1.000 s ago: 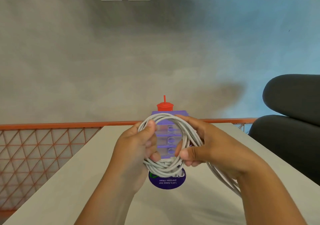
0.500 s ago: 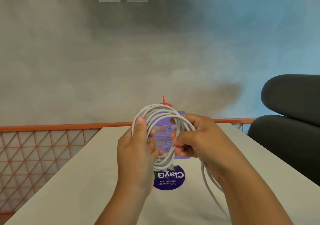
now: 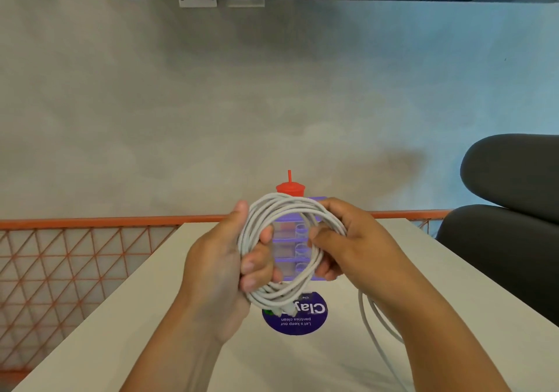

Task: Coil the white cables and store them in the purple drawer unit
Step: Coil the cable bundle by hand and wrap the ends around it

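While both hands close, left hand and right hand clasp the white cable coil.

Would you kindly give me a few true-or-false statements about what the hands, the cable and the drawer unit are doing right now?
1. Both hands hold the white cable coil above the table. True: the left hand and the right hand each have a grip on it.
2. All of the cable is wound up. False: a loose length trails down past the right wrist.
3. The purple drawer unit stands behind the coil. True.
4. The coil already lies inside a drawer. False: it is held in the air in front of the unit.
5. A blue cup stands behind the unit. False: the red cup with a straw does.
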